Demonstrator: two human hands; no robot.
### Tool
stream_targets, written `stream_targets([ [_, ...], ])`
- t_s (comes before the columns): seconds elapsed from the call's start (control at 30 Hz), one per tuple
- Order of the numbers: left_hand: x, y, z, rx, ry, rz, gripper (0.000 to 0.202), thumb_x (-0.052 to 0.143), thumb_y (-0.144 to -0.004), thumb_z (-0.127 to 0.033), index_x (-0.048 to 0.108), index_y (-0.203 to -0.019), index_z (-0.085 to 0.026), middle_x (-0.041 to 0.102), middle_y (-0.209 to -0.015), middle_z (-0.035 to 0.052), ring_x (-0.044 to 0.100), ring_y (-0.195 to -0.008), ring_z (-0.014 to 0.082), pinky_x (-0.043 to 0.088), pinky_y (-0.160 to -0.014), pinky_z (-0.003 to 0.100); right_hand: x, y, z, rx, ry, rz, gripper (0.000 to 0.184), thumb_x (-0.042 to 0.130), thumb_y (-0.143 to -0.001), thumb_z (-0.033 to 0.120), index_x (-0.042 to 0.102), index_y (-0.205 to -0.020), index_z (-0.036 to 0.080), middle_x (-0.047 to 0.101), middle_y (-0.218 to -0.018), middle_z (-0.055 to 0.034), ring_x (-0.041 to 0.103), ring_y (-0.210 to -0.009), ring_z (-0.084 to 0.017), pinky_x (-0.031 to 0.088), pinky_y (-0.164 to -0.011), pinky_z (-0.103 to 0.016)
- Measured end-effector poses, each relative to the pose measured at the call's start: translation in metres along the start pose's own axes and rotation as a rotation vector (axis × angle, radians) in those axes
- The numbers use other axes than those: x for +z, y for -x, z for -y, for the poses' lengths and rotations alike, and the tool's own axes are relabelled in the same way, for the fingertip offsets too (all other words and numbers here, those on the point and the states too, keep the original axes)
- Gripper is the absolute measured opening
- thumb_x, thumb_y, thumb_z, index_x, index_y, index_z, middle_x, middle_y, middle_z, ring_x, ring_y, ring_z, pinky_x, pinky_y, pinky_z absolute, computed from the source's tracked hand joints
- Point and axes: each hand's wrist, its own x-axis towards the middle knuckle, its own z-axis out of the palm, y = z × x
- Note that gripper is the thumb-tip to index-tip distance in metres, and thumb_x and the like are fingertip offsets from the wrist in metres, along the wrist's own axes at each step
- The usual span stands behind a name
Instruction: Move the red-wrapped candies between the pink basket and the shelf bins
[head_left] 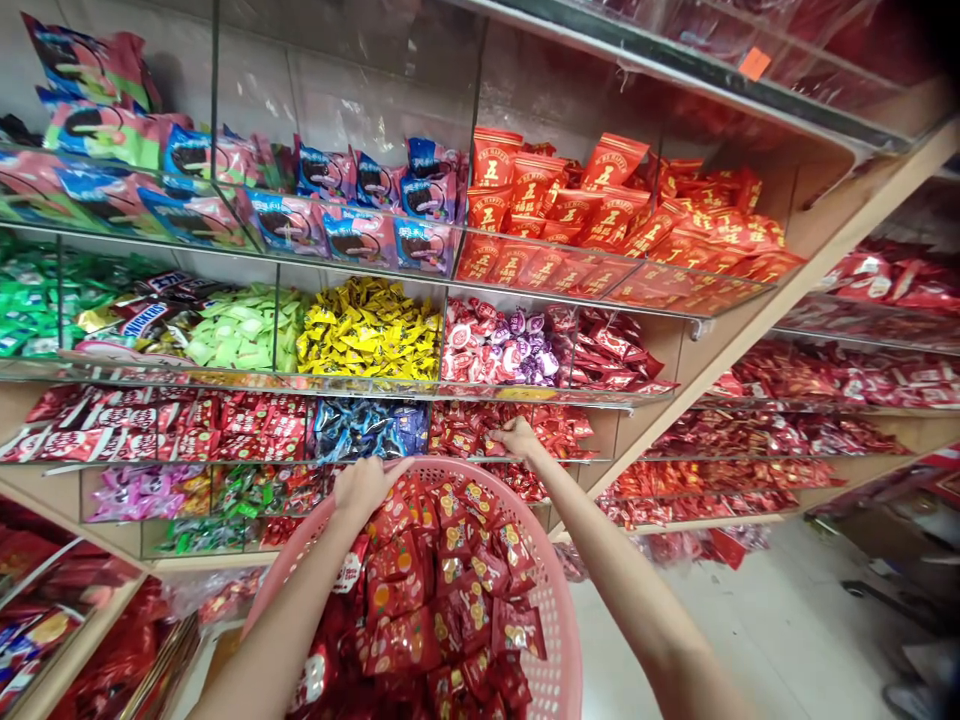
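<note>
Currently the left hand [365, 488] grips the rim of a pink plastic basket [555, 600] heaped with red candy packets [427, 590], while the right hand [517, 438] rests curled on red sweets [469, 425] in a clear shelf bin [577, 459], its grip impossible to tell.

A pink plastic mesh basket [553, 600] is heaped with red foil packets [427, 590] printed in yellow. The left hand [364, 487] grips its far rim. The right hand [517, 437] reaches beyond it, fingers [496, 428] among small red-wrapped sweets [465, 425] in a shelf bin.
</note>
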Motion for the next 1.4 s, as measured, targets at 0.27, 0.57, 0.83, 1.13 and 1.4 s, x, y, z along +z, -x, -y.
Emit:
stream_targets([
  [0.27, -0.005, 0.003, -0.003, -0.009, 0.004, 0.022, 0.081, 0.014, -0.072, -0.072, 0.068, -0.084, -0.013, 0.065, -0.087, 0.0183, 0.060, -0.086, 0.0330, 0.044, -0.072, 0.040, -0.018, 0.083, -0.020, -0.209, -0.262, 0.429, 0.038, 0.064, -0.065, 0.042, 0.036, -0.078, 0.021, 0.046, -0.057, 0.0085, 0.040, -0.047, -0.006, 0.032, -0.045, -0.018],
  [0.57, -0.002, 0.002, -0.002, -0.002, 0.006, 0.019, 0.080, 0.014, -0.072, -0.072, 0.067, -0.082, -0.013, 0.066, -0.087, 0.0176, 0.060, -0.085, 0.0325, 0.044, -0.072, 0.040, -0.007, 0.136, -0.049, -0.306, 0.080, 0.316, 0.023, 0.057, -0.070, 0.031, 0.037, -0.072, 0.021, 0.041, -0.057, 0.0071, 0.039, -0.052, -0.009, 0.030, -0.050, -0.021],
  [0.83, -0.004, 0.002, -0.002, -0.013, 0.009, 0.029, 0.081, 0.015, -0.071, -0.073, 0.068, -0.084, -0.013, 0.065, -0.088, 0.0187, 0.060, -0.086, 0.0321, 0.043, -0.073, 0.039, 0.016, 0.147, -0.057, -0.342, 0.105, 0.152, 0.021, 0.050, -0.073, 0.033, 0.032, -0.069, 0.023, 0.041, -0.055, 0.0059, 0.039, -0.049, -0.012, 0.029, -0.047, -0.023],
  [1.13, -0.004, 0.002, -0.003, -0.016, 0.012, 0.023, 0.080, 0.016, -0.070, -0.074, 0.068, -0.082, -0.014, 0.066, -0.086, 0.0179, 0.060, -0.084, 0.0322, 0.044, -0.072, 0.039, 0.025, 0.148, -0.064, -0.366, 0.238, 0.149, 0.023, 0.053, -0.073, 0.037, 0.036, -0.065, 0.023, 0.045, -0.051, 0.0043, 0.042, -0.047, -0.012, 0.026, -0.047, -0.024],
  [1.4, 0.000, 0.001, -0.001, -0.001, 0.005, -0.010, 0.081, 0.015, -0.071, -0.074, 0.067, -0.083, -0.013, 0.066, -0.085, 0.0181, 0.061, -0.083, 0.0330, 0.044, -0.070, 0.040, -0.014, 0.096, -0.020, -0.424, 0.452, 0.014, 0.028, 0.044, -0.082, 0.043, 0.039, -0.065, 0.022, 0.051, -0.055, 0.0009, 0.046, -0.050, -0.013, 0.026, -0.050, -0.024],
])
